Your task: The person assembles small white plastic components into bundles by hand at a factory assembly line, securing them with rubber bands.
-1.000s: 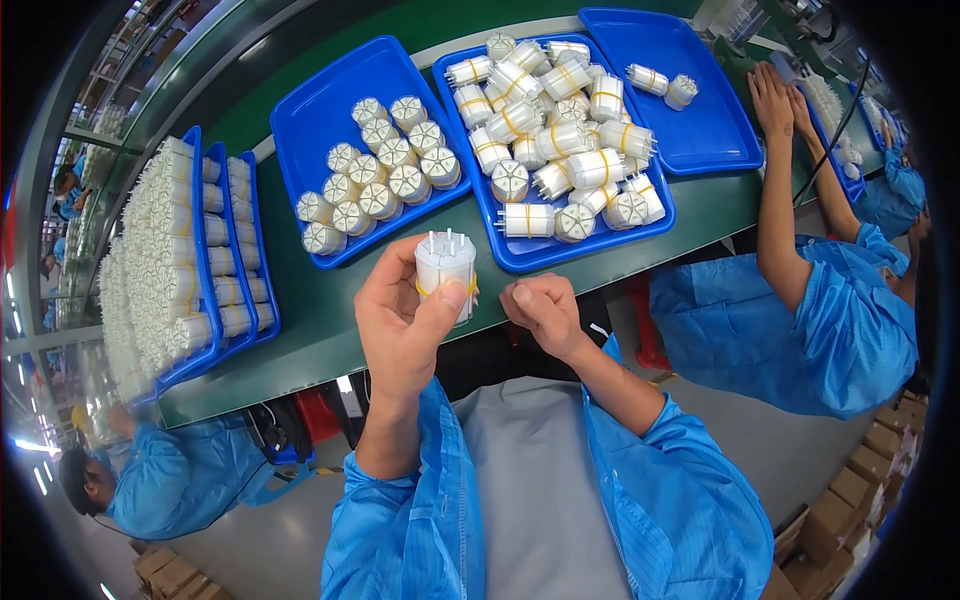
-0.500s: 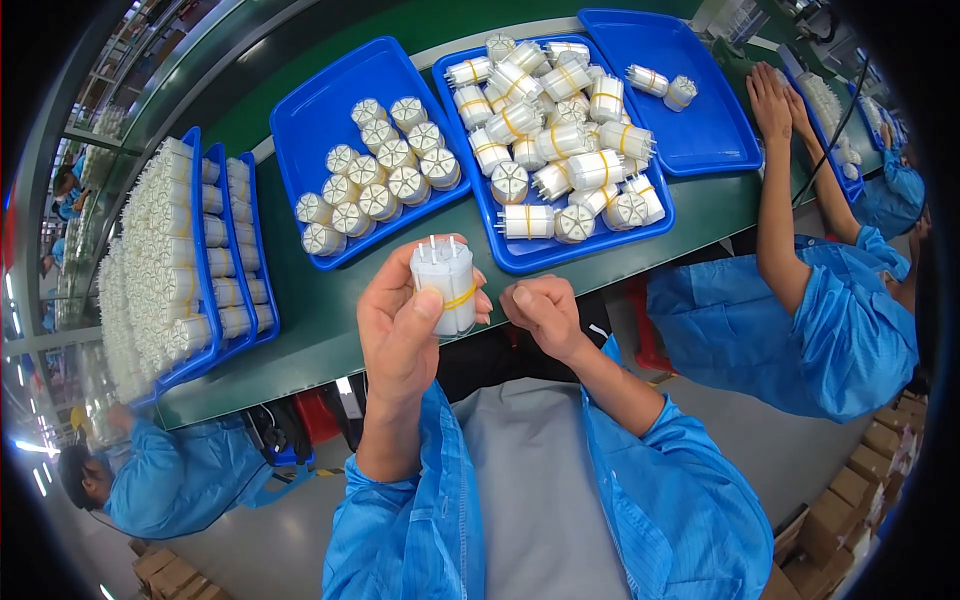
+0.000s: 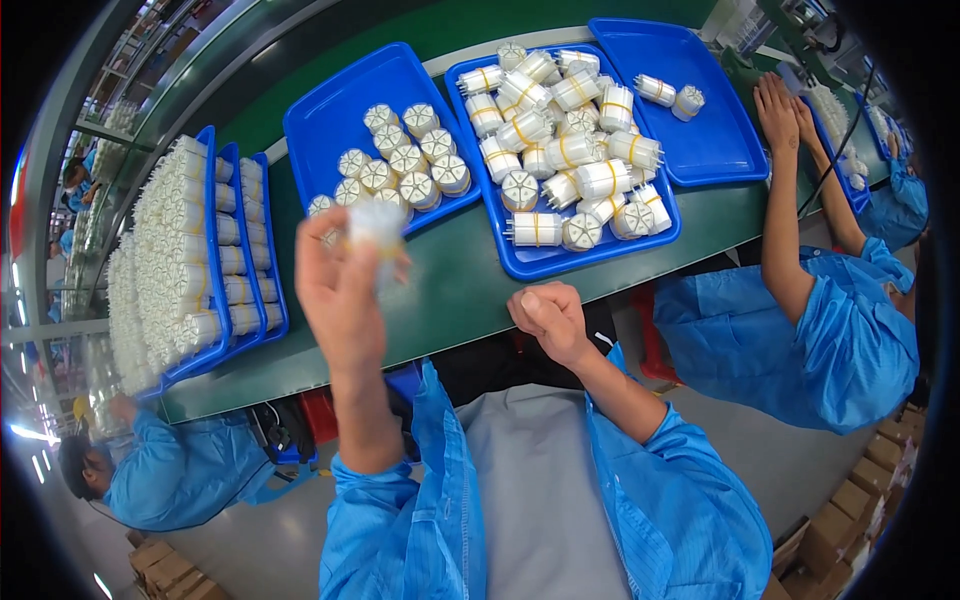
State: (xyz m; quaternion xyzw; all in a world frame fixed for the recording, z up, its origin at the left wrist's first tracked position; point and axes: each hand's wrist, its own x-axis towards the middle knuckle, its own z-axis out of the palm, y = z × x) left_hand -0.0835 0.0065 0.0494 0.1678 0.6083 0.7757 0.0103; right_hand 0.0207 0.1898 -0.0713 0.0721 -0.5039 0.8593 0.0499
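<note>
My left hand (image 3: pixel 345 290) is closed around a white cylindrical part with a yellow band (image 3: pixel 378 228), held over the near edge of the left blue tray (image 3: pixel 325 125). Motion blurs the part and the fingertips. In that tray, similar white cylinders (image 3: pixel 407 160) stand upright in rows, segmented ends up. My right hand (image 3: pixel 550 318) is a loose fist by the table's near edge, in front of the middle tray; its curled fingers hide whatever may be inside. The middle blue tray (image 3: pixel 520 268) holds a heap of banded white cylinders (image 3: pixel 570 150) lying in all directions.
A right-hand blue tray (image 3: pixel 700 130) carries two cylinders (image 3: pixel 688 102). On the left, stacked blue trays (image 3: pixel 222 250) full of white cylinders stand on the green table (image 3: pixel 440 290). A co-worker's arms (image 3: pixel 785 200) rest on the table at right. Another person (image 3: pixel 180 470) sits at lower left.
My left hand has moved left and slightly forward with the white cylinder, from in front of the trays to the left tray's near edge. My right hand has stayed nearly in place, still closed.
</note>
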